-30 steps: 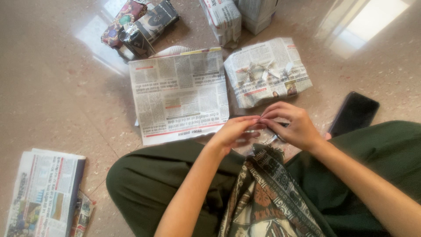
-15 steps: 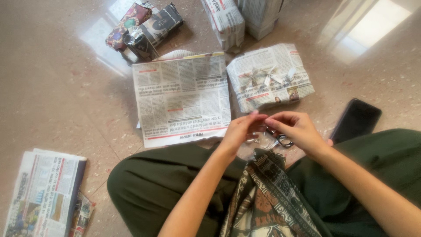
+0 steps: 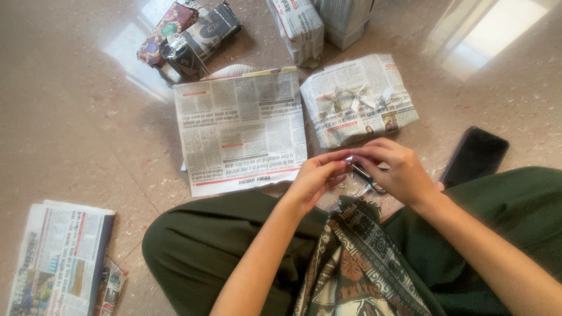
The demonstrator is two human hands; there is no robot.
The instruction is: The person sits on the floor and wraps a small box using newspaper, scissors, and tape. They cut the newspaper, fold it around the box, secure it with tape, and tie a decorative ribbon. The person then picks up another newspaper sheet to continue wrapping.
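Observation:
My left hand (image 3: 313,178) and my right hand (image 3: 395,168) meet fingertip to fingertip just above my lap. Both pinch a small shiny strip (image 3: 349,158); it looks like clear tape, though it is too small to be sure. Under the hands a pair of scissors (image 3: 370,180) lies on the floor. Just beyond the hands are a flat open newspaper sheet (image 3: 240,126) and, to its right, a newspaper-wrapped package (image 3: 357,99) with a paper bow on top.
A black phone (image 3: 475,155) lies on the floor by my right knee. A stack of folded newspapers (image 3: 55,257) sits at the lower left. Newspaper-wrapped boxes (image 3: 298,23) and colourful boxes (image 3: 187,35) stand at the far edge. A patterned scarf (image 3: 363,257) hangs over my green-clad legs.
Half a second ago my hands were a little apart with the strip stretched between them; now the fingertips are back together. The view shifted slightly.

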